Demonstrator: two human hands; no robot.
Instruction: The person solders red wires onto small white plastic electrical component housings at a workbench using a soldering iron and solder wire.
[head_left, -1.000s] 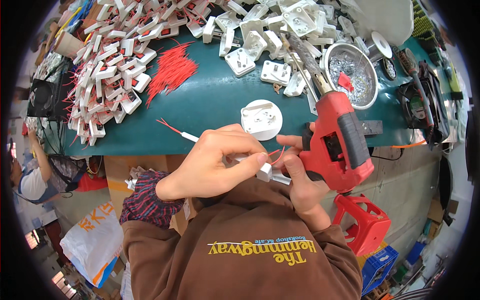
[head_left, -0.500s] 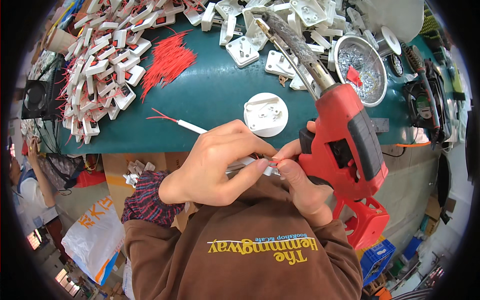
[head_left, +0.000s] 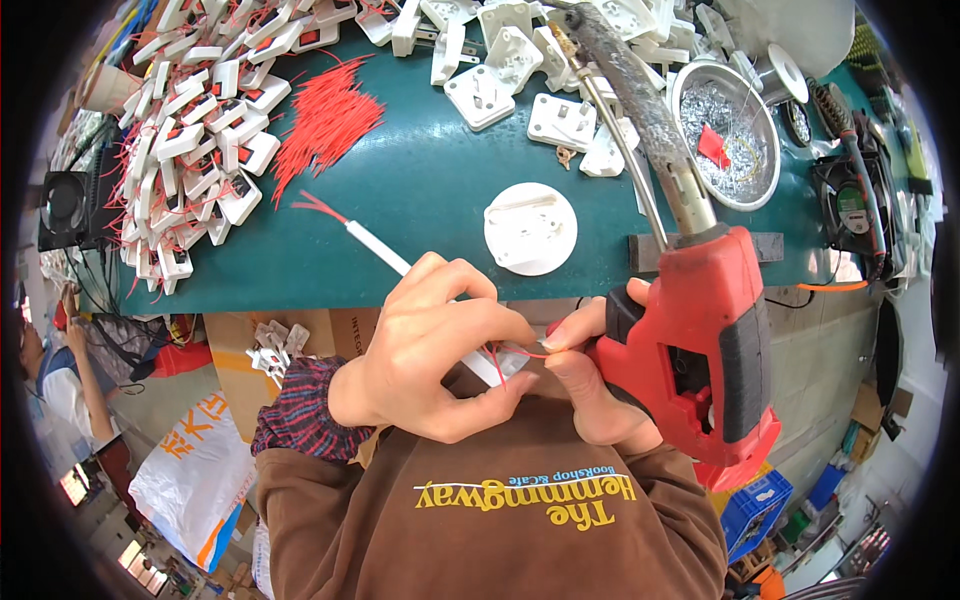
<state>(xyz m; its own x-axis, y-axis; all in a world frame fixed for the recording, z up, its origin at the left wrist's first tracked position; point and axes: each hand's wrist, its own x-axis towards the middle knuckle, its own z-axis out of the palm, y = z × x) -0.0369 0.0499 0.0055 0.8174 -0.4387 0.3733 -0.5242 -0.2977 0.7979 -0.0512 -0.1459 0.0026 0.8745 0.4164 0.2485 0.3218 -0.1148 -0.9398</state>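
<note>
The left hand (head_left: pixel 425 345) hides part of a white cable (head_left: pixel 375 246), and the red tool (head_left: pixel 690 312) covers some fingers of the right hand (head_left: pixel 598 402). The top edge cuts off the heap of white cases (head_left: pixel 180 140).

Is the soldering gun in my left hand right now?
No, your right hand holds the gun, while your left hand holds a white piece.

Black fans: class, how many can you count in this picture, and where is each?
2. One fan is far left, beside the heap of white housings; the other fan is far right, past the metal bowl. More may be hidden in the clutter.
</note>
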